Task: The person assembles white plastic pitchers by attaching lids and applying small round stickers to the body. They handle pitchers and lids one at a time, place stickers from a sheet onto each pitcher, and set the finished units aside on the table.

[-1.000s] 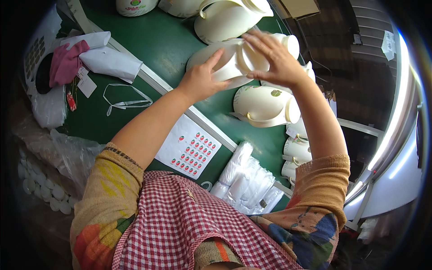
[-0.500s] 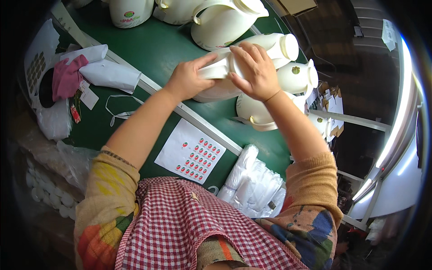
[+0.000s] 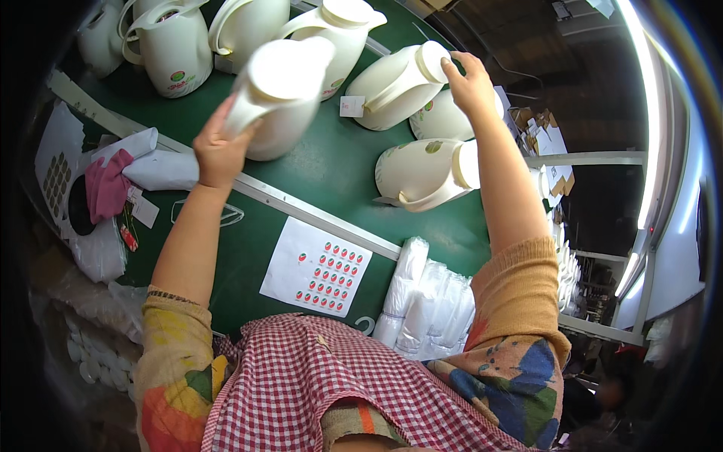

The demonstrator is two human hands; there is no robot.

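Cream jug [image 3: 277,102], blurred, is held at eleven o'clock in the head view, tilted, its handle clasped between the thumb and curled fingers of the left hand [image 3: 221,151]. Whether its base touches the table cannot be told. At one o'clock, the right hand [image 3: 473,84] is curved at the top end of a lying jug [image 3: 393,94]; how firmly it is pressed there cannot be told. Beside that jug, a small white tag [image 3: 352,106] is seen.

Below the held jug, the work surface is crossed by a pale metal rail [image 3: 316,220], slanting from ten o'clock down past the centre. Room for moving is given by the stretch of green tabletop [image 3: 320,173] between the rail, the held jug and the lying ones. Another lying jug [image 3: 418,169] is set between one and two o'clock.

More cream jugs [image 3: 175,64] are stood upright from ten to twelve o'clock; their contents cannot be seen. Nearer the body, a sheet of red-and-green stickers [image 3: 282,264] is laid at seven o'clock, and clear plastic bags [image 3: 429,301] are bundled at five.
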